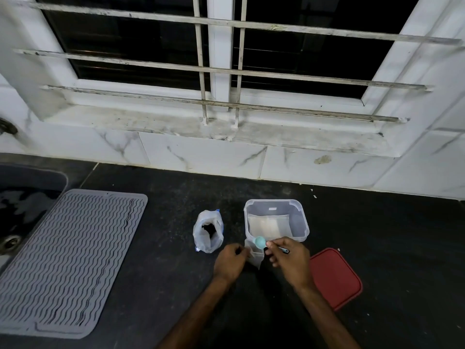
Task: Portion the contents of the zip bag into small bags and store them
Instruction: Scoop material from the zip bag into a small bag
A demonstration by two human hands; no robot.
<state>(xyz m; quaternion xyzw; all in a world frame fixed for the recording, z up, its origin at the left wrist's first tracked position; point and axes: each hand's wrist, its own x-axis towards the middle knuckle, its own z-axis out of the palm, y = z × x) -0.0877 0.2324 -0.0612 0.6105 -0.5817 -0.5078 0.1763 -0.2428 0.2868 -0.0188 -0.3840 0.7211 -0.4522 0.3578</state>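
An open zip bag stands upright on the dark counter, its mouth gaping. To its right, my left hand pinches the rim of a small clear bag and holds it upright. My right hand grips a teal spoon by its handle, the bowl hovering over the small bag's mouth. Just behind sits a clear plastic container with filled small bags lying flat inside.
A red lid lies right of my right hand. A grey ribbed drying mat covers the counter's left side, beside a dark sink. A tiled wall and barred window rise behind the counter.
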